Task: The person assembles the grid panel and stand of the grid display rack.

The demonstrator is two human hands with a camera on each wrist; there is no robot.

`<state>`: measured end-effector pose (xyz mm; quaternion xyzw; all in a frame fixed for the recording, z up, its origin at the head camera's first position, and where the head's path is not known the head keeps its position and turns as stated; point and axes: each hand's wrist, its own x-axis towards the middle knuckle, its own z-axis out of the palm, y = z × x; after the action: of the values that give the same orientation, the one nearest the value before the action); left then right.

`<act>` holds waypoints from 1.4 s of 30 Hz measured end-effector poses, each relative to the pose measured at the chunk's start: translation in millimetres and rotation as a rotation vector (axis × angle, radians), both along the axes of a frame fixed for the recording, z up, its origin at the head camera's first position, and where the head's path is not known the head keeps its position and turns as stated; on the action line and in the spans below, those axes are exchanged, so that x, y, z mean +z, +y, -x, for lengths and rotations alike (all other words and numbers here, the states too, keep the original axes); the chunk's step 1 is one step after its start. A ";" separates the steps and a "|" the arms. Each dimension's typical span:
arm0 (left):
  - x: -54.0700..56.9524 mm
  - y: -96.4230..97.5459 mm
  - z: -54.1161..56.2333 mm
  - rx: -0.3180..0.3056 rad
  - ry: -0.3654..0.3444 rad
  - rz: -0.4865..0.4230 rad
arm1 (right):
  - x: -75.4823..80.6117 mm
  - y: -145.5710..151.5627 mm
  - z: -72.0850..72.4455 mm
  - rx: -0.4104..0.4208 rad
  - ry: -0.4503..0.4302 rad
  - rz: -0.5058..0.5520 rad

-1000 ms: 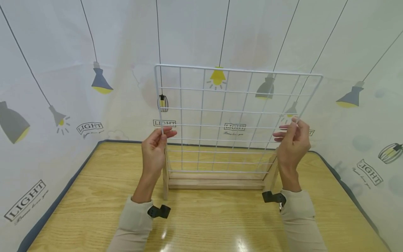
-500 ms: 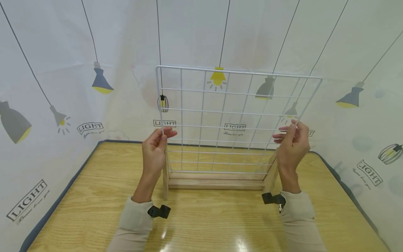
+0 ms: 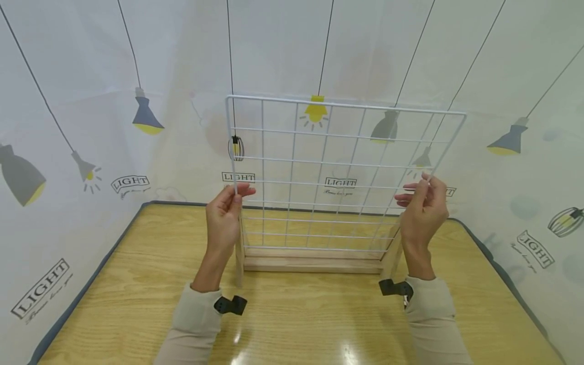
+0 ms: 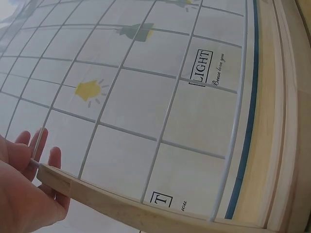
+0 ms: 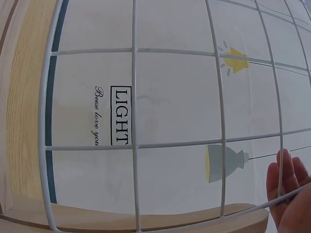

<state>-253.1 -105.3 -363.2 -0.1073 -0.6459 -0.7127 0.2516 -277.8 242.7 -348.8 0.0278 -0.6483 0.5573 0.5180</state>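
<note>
A white wire grid panel (image 3: 347,105) stands upright, tilted back, its lower edge right at the crossbar of a pale wooden stand (image 3: 312,264). My left hand (image 3: 222,215) pinches the panel's left side wire between thumb and fingers. On the opposite side, my right hand (image 3: 425,215) grips the right side wire, its other fingers spread behind the mesh. In the left wrist view, the left hand (image 4: 26,189) is at the top of a wooden side post (image 4: 102,198). The right wrist view has the right hand (image 5: 294,201) beyond the end of the other post (image 5: 233,216).
The stand rests on a wood-grain table (image 3: 292,314). White curtains printed with hanging lamps (image 3: 148,116) and "LIGHT" labels enclose the back and both sides. A black wrist mount (image 3: 231,305) sits at the left cuff, with another mount (image 3: 396,287) at the right.
The panel's top edge has sunk very slightly, mostly at the right corner, and the right hand has come down a little with it. The left hand keeps its place.
</note>
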 end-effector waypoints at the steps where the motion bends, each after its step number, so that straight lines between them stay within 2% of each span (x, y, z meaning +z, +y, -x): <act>1: -0.1 0.0 0.0 0.004 -0.003 0.001 | -0.4 0.2 0.4 -0.002 0.002 -0.001; 24: -6.2 -1.0 -0.9 0.029 -0.060 0.016 | -4.8 -2.5 -3.0 0.001 0.011 -0.018; 32: -6.9 -1.7 -0.9 0.020 -0.066 0.013 | -6.1 -1.7 -1.6 0.002 0.008 -0.018; 42: -10.3 -1.2 -0.1 0.047 -0.074 0.011 | -8.5 -1.3 -1.8 0.004 0.009 -0.008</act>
<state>-253.0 -106.5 -373.5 -0.0669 -0.6609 -0.7067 0.2437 -276.0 241.3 -357.3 0.0336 -0.6481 0.5557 0.5196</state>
